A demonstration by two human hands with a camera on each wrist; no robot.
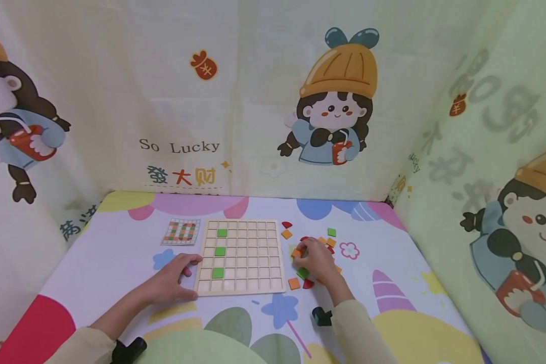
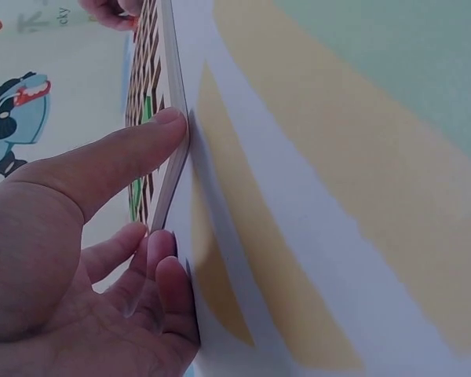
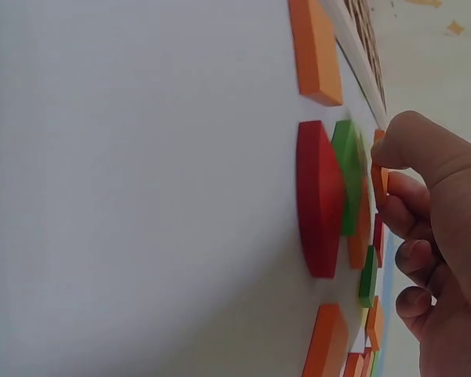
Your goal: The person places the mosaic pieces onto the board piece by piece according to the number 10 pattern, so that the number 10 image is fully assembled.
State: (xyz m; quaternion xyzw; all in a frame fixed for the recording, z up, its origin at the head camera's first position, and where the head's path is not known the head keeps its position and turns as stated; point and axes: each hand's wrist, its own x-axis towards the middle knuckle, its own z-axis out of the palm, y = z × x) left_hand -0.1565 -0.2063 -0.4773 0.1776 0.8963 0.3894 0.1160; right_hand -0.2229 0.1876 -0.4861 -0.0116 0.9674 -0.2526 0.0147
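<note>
A wooden grid board lies on the table, with three green square tiles set one above another in its second column. My left hand rests against the board's left side, fingers spread; in the left wrist view its straight thumb touches the board's edge. To the right of the board, my right hand pinches an orange square tile between thumb and index finger, above loose pieces. Beneath it lie a red rounded piece and a green tile, among several others partly hidden by the hand.
A pattern card with coloured squares lies beyond my left hand, left of the board. More loose pieces lie at the right, including an orange tile near the board's corner and a green tile farther back. Printed cloth walls enclose the table.
</note>
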